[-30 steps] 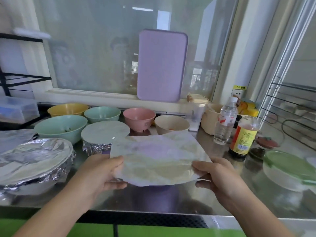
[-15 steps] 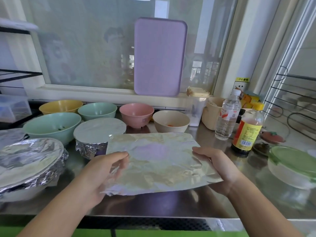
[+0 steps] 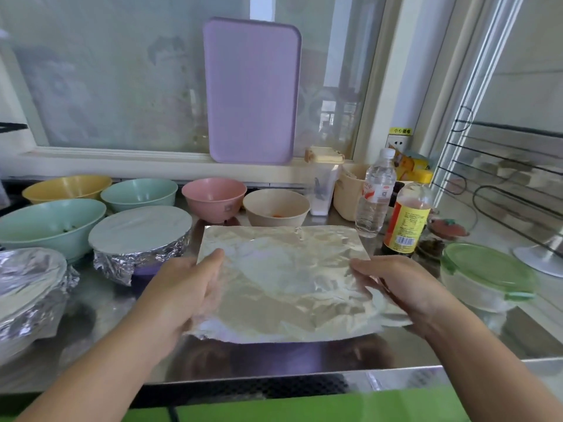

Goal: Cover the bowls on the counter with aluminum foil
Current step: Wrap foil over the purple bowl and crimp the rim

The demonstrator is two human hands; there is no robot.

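Observation:
I hold a crinkled sheet of aluminum foil (image 3: 283, 281) flat above the steel counter (image 3: 100, 303). My left hand (image 3: 185, 287) grips its left edge and my right hand (image 3: 402, 284) grips its right edge. Behind the sheet stand an uncovered pink bowl (image 3: 214, 197) and a beige bowl (image 3: 275, 207). To the left are a purple bowl capped with foil (image 3: 140, 239), a large foil-covered bowl (image 3: 27, 287), a big green bowl (image 3: 50, 223), a smaller green bowl (image 3: 139, 193) and a yellow bowl (image 3: 67, 187).
A purple cutting board (image 3: 251, 89) leans on the window. A water bottle (image 3: 376, 193), a sauce bottle (image 3: 406, 220), a beige cup (image 3: 348, 193) and a green-lidded container (image 3: 487, 275) crowd the right side. A wire rack (image 3: 502, 178) stands at far right.
The foil sheet has tipped from upright to nearly flat and moved forward toward the pink and beige bowls. Both hands stayed on its side edges.

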